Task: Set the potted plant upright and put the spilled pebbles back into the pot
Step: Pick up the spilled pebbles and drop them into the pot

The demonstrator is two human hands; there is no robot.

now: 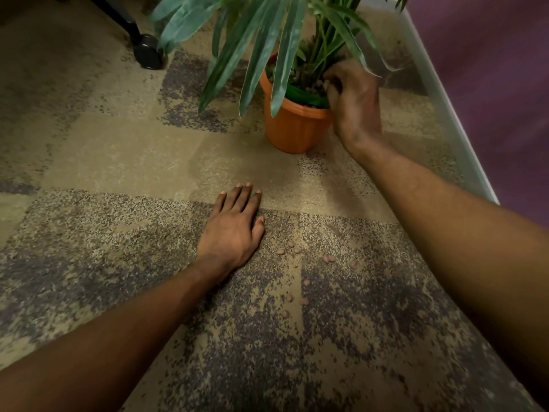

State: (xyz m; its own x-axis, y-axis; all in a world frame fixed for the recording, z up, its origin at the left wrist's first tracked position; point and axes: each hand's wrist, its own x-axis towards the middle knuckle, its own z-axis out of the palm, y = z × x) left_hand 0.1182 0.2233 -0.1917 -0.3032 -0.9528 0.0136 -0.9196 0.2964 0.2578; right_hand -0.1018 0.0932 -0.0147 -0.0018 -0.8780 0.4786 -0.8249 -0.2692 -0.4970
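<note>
**Pot Standing Again, Pebbles Still Waiting on the Carpet**

The orange pot point(292, 126) is standing upright on the patterned carpet point(89, 233), its green plant point(261, 34) rising above the rim, so the first half of the job appears finished. A scatter of small tan pebbles point(300, 272) is lying well short of the pot, on the side nearer the person, and still needs collecting. The right hand point(353, 102) is curling over the pot's rim, fingers bent among the pebbles inside; whether it is holding any cannot be told. The left hand point(234, 230) is resting flat and open on the carpet, just beside the scatter, holding nothing.
</note>
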